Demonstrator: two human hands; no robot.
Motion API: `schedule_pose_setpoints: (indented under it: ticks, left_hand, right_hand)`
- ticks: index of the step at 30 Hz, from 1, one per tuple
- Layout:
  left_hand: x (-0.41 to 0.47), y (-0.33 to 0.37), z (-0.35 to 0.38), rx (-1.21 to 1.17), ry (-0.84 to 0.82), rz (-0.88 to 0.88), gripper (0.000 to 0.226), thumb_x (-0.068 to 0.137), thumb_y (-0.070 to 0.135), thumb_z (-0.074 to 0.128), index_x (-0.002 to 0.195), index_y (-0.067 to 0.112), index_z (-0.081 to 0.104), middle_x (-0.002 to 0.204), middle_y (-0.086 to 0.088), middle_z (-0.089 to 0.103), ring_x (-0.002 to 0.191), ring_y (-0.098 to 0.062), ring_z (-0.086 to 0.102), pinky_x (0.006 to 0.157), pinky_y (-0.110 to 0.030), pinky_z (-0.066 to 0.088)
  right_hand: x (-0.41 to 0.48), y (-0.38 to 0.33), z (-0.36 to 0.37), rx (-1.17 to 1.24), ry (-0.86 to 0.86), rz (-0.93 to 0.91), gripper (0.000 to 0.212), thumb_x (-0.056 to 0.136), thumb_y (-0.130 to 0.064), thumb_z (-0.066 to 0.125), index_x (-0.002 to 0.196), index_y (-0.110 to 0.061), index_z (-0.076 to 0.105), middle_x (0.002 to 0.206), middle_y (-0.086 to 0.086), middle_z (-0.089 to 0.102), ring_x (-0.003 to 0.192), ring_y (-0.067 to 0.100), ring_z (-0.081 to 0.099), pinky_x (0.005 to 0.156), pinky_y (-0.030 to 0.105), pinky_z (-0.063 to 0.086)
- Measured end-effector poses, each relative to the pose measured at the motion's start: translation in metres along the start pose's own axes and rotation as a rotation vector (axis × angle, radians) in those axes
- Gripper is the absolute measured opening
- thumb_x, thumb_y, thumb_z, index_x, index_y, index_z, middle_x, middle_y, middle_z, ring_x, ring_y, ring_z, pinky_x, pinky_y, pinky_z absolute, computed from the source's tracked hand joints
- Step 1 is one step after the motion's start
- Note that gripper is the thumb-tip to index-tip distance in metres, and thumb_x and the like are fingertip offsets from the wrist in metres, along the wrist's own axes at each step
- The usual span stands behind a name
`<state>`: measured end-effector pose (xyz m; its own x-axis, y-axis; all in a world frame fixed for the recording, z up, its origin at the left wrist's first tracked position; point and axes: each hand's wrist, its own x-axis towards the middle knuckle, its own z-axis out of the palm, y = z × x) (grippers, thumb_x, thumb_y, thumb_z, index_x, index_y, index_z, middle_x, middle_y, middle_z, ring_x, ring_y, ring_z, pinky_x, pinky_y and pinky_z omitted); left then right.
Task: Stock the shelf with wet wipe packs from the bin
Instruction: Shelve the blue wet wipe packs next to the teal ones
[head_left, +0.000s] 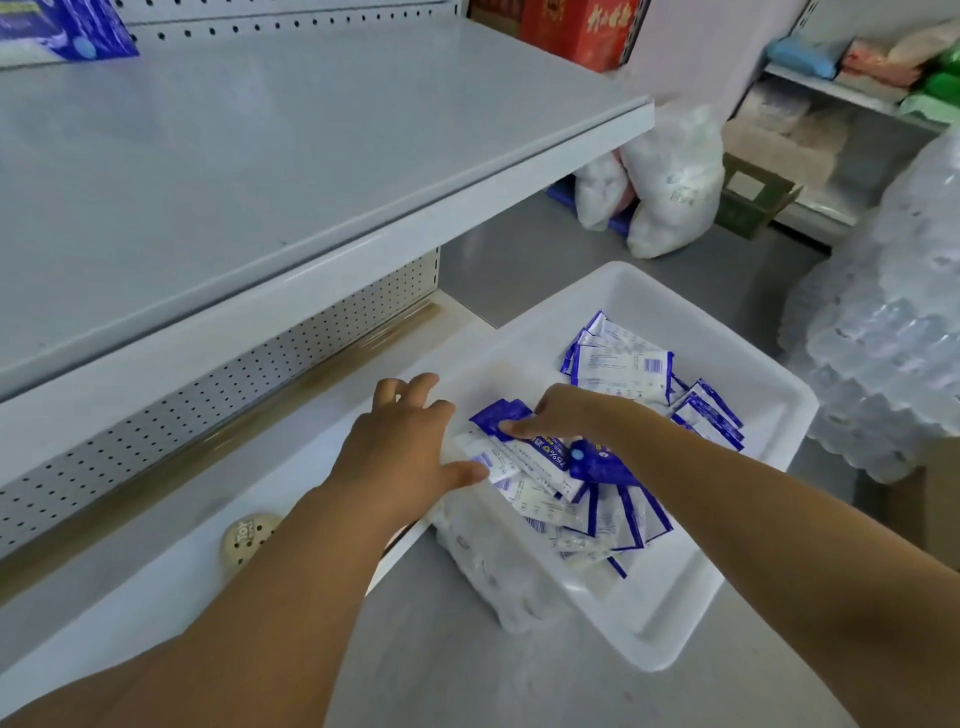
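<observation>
Head view is showing a wide grey shelf filling the upper left of the frame, with a blue box sitting at its top left corner. Below and to the right of it, a white bin is standing on the grey floor at centre right. The wet wipe packs are lying loose inside it, some fanned toward the far side, others heaped toward the near side.

Both arms are reaching in from the bottom edge. The left hand is hovering over the bin's left rim with fingers spread apart, its thumb touching the edge of a white pack. The right hand is curling down onto the heap, thumb pressing on a blue pack; the fingers beneath are hidden, so how many packs it is holding is unclear.

The person appears to be gathering packs, the picking-up step. The next move is likely calling for a firm two-handed squeeze on the slippery bundle, then a lift up and left onto the shelf.
</observation>
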<state>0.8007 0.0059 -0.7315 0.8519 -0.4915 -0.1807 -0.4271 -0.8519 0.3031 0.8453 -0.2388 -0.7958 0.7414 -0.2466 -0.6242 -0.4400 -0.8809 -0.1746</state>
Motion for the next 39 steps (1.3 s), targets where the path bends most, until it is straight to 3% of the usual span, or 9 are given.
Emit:
schedule_pose_setpoints:
  ticks: [5, 14, 17, 19, 21, 28, 35, 39]
  left_hand:
    - [0.001, -0.002, 0.001, -0.013, 0.006, 0.004, 0.075, 0.084, 0.068, 0.059, 0.142, 0.023, 0.047, 0.163, 0.009, 0.014, 0.145, -0.018, 0.013, 0.105, -0.037, 0.043]
    - [-0.002, 0.001, 0.002, -0.021, 0.010, -0.011, 0.070, 0.087, 0.064, 0.059, 0.140, 0.020, 0.049, 0.164, 0.009, 0.015, 0.146, -0.018, 0.013, 0.103, -0.036, 0.043]
    - [-0.002, 0.000, 0.003, -0.078, 0.027, -0.016, 0.068, 0.089, 0.060, 0.059, 0.142, 0.020, 0.048, 0.164, 0.010, 0.018, 0.147, -0.016, 0.012, 0.105, -0.038, 0.042]
    - [-0.003, -0.003, 0.002, -0.117, 0.038, -0.024, 0.066, 0.090, 0.058, 0.059, 0.143, 0.019, 0.047, 0.164, 0.009, 0.020, 0.148, -0.015, 0.013, 0.108, -0.039, 0.040]
    - [-0.005, -0.006, 0.002, -0.153, 0.052, -0.037, 0.065, 0.091, 0.056, 0.059, 0.143, 0.019, 0.047, 0.162, 0.008, 0.024, 0.148, -0.013, 0.016, 0.110, -0.040, 0.039]
    - [-0.015, -0.010, -0.001, -0.319, 0.141, -0.092, 0.056, 0.093, 0.049, 0.062, 0.138, 0.016, 0.054, 0.152, 0.002, 0.042, 0.139, -0.015, 0.038, 0.107, -0.035, 0.040]
    - [-0.022, 0.004, -0.023, -0.690, 0.285, -0.157, 0.054, 0.087, 0.052, 0.068, 0.132, 0.024, 0.057, 0.137, 0.007, 0.057, 0.126, -0.009, 0.051, 0.098, -0.026, 0.040]
    - [-0.034, 0.024, -0.050, -0.962, 0.340, -0.137, 0.058, 0.080, 0.058, 0.071, 0.130, 0.032, 0.057, 0.129, 0.019, 0.059, 0.117, 0.004, 0.054, 0.090, -0.021, 0.041]
  right_hand:
    - [-0.003, -0.010, 0.005, 0.041, 0.031, -0.040, 0.087, 0.078, -0.072, 0.066, 0.136, -0.009, 0.048, 0.128, 0.010, 0.060, 0.109, 0.025, 0.058, 0.084, 0.032, 0.046]
    - [-0.013, -0.009, 0.009, 0.037, 0.020, 0.005, 0.101, 0.071, -0.079, 0.066, 0.140, -0.010, 0.044, 0.126, 0.009, 0.061, 0.104, 0.025, 0.062, 0.086, 0.035, 0.052]
    - [-0.019, -0.010, 0.006, 0.040, -0.012, 0.031, 0.092, 0.068, -0.079, 0.070, 0.129, -0.013, 0.051, 0.106, 0.004, 0.065, 0.091, 0.021, 0.066, 0.078, 0.032, 0.054]
    - [-0.024, -0.012, 0.007, 0.084, -0.023, 0.042, 0.083, 0.069, -0.074, 0.073, 0.123, -0.015, 0.052, 0.105, 0.005, 0.067, 0.089, 0.020, 0.068, 0.083, 0.034, 0.057]
    - [-0.027, -0.013, 0.009, 0.157, -0.024, 0.033, 0.077, 0.071, -0.067, 0.077, 0.122, -0.015, 0.052, 0.107, 0.006, 0.068, 0.091, 0.021, 0.069, 0.086, 0.036, 0.058]
    - [-0.050, -0.009, -0.001, 0.383, 0.115, -0.039, 0.060, 0.074, -0.056, 0.081, 0.108, -0.013, 0.056, 0.094, 0.003, 0.068, 0.077, 0.014, 0.067, 0.059, 0.024, 0.049]
    - [-0.117, -0.003, -0.035, 0.885, 0.497, -0.209, 0.029, 0.083, -0.040, 0.078, 0.096, -0.021, 0.060, 0.090, -0.001, 0.073, 0.076, 0.011, 0.070, 0.061, 0.022, 0.052]
    - [-0.161, -0.017, -0.062, 1.164, 0.535, -0.399, 0.044, 0.081, -0.037, 0.080, 0.109, -0.007, 0.065, 0.093, 0.005, 0.078, 0.086, 0.023, 0.076, 0.079, 0.041, 0.061]
